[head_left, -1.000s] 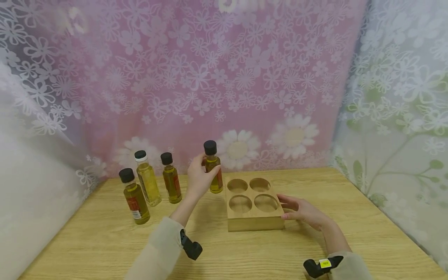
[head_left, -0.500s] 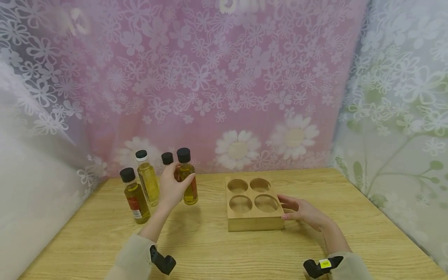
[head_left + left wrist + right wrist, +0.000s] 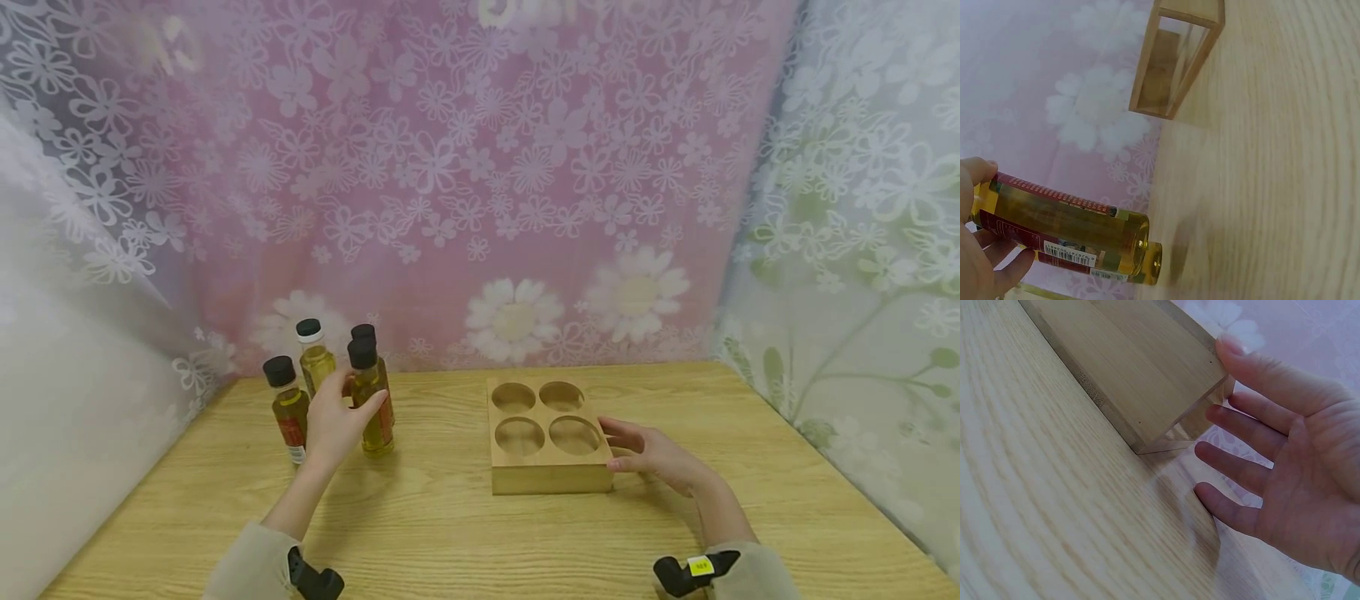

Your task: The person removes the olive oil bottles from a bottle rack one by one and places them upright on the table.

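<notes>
An oil bottle (image 3: pixel 371 439) with a black cap and red label is in my left hand (image 3: pixel 330 423), held between thumb and fingers. It is upright, close to the tabletop; whether its base touches I cannot tell. In the left wrist view the held bottle (image 3: pixel 1066 222) covers most of a second one behind it. My right hand (image 3: pixel 663 461) lies along the right side of a wooden holder (image 3: pixel 551 480) with several round holes, none holding a bottle. Seen from the right wrist, its fingers are spread and relaxed, the thumb at the holder's top corner (image 3: pixel 1213 365).
Left of the held bottle stand a dark-capped oil bottle (image 3: pixel 289 417) with a red label and a taller pale-oil bottle (image 3: pixel 318 363), both partly behind my left hand. Another black-capped bottle (image 3: pixel 364 332) is just behind the held one. Patterned curtain (image 3: pixel 480 208) closes off the table's back.
My left hand has carried the oil bottle leftward and closer to me, from beside the wooden holder to in front of another bottle. My right hand stays at the holder.
</notes>
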The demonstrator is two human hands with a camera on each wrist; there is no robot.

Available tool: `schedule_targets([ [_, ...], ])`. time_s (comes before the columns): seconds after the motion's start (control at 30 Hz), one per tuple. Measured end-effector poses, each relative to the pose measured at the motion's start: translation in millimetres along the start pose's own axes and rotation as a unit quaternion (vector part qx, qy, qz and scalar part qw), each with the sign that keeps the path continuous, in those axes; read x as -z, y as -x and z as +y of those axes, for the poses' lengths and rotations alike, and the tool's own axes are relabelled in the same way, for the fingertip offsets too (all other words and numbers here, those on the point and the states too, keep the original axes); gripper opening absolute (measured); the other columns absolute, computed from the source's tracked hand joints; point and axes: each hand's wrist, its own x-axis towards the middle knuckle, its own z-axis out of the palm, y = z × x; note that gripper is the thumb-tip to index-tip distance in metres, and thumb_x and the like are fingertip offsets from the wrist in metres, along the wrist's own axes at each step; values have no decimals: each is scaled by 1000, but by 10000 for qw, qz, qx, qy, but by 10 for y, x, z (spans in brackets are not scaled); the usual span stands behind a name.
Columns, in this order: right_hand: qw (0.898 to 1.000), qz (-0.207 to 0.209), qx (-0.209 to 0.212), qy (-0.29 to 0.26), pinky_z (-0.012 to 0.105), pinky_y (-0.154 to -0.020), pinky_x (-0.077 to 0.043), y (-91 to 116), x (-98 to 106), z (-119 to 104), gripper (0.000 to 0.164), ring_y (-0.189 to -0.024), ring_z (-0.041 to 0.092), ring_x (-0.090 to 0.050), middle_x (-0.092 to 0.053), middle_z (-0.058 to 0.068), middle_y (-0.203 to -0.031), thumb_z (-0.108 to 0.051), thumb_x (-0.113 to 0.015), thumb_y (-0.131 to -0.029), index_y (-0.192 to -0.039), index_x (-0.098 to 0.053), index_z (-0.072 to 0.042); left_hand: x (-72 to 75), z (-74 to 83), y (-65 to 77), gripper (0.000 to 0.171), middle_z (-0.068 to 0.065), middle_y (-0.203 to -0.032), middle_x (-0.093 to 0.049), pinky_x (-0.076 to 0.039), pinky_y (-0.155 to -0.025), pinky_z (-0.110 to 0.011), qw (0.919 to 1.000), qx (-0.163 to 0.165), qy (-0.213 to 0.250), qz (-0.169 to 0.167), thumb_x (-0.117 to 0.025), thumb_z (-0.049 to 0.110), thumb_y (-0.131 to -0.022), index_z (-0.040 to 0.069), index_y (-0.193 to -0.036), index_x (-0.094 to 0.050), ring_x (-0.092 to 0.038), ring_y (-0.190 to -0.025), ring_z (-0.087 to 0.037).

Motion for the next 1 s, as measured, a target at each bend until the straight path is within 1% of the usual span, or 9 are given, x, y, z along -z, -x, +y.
schedule_targets([
  [0.1, 10000, 29, -42, -6, 63, -95, -31, -3, 5, 6, 73, -128, 50, -26, -23, 29, -145, -12, -62, -89, -145, -18, 4, 24, -24, 22, 52, -18, -119, -52, -42, -85, -49, 9998, 157, -77, -18, -70, 28, -83, 2, -124, -51, -49, -106, -33],
  [0.2, 10000, 57, -56, -11, 62, -95, -32, -5, 11, 2, 73, -128, 50, -27, -25, 29, -145, -12, -62, -89, -146, -19, 2, 50, -53, 36, 53, -19, -121, -52, -41, -87, -50, 9994, 310, -92, -81, -69, 28, -84, 2, -125, -49, -48, -108, -34],
  [0.37, 10000, 19, 65, 14, 63, -94, -32, 0, 13, -18, 72, -127, 51, -27, -25, 31, -144, -11, -62, -89, -145, -19, 3, 95, -108, 42, 52, -20, -118, -52, -42, -86, -50, 9986, 450, -212, -151, -68, 28, -85, 1, -125, -48, -48, -106, -36],
  [0.47, 10000, 7, 64, 28, 64, -94, -31, 4, 10, -23, 72, -127, 51, -27, -24, 30, -144, -11, -62, -89, -146, -20, 3, 117, -140, 38, 53, -21, -118, -51, -42, -85, -51, 9980, 503, -328, -206, -68, 29, -85, 0, -124, -47, -48, -106, -36],
  [0.57, 10000, 0, 55, 39, 64, -94, -30, 2, 10, -22, 71, -128, 51, -26, -24, 29, -145, -11, -62, -90, -146, -20, 2, 134, -161, 33, 52, -21, -117, -51, -42, -85, -51, 9975, 540, -384, -240, -68, 28, -85, 0, -123, -47, -48, -106, -36],
  [0.8, 10000, 21, -39, 25, 63, -94, -32, 0, 10, -14, 71, -128, 49, -28, -26, 30, -144, -12, -62, -90, -146, -20, 0, 153, -184, 42, 48, -21, -114, -53, -43, -85, -49, 9979, 517, -308, -228, -68, 26, -85, 0, -120, -48, -49, -104, -35],
  [1.0, 10000, 32, -46, 42, 62, -94, -33, 3, 1, 0, 71, -127, 50, -29, -26, 29, -144, -12, -62, -89, -146, -21, 1, 153, -230, 62, 46, -19, -108, -56, -44, -80, -47, 9984, 461, -307, -126, -69, 26, -83, 0, -117, -51, -51, -98, -34],
])
